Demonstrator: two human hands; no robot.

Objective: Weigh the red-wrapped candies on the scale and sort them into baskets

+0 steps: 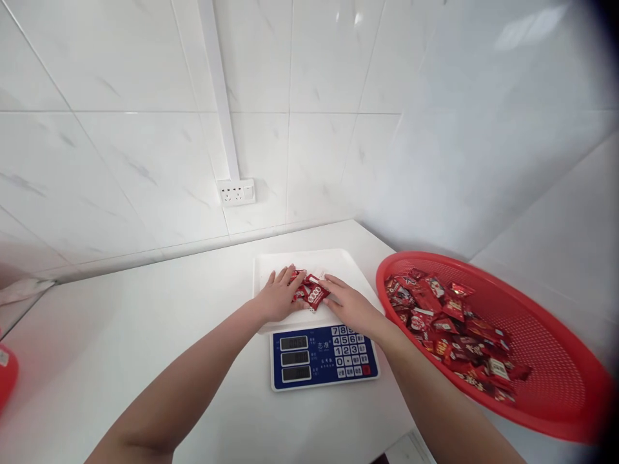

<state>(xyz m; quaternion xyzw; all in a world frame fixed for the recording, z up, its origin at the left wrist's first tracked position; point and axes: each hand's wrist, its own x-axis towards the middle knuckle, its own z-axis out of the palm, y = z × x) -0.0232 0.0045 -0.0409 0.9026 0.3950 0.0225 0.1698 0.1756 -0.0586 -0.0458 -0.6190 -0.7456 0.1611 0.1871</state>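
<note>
Several small red wrapped candies (316, 294) lie in a little heap on the white pan of a digital scale (355, 274). My left hand (280, 296) rests on the pan at the heap's left side, fingers spread and partly covering the wrappers. From the right, my right hand (349, 301) touches the heap's edge with its fingertips, its fingers apart. Neither hand has closed round a candy. The scale's blue panel (324, 361) faces me, with three small displays at left and a keypad at right; the digits are too dim to read surely.
To the right stands a large red perforated basket (546, 335) holding many red-wrapped candies (445, 322). The scale sits on a white table (193, 309) against a tiled wall with a power socket (236, 192). Part of a red object (7, 377) shows at the left edge.
</note>
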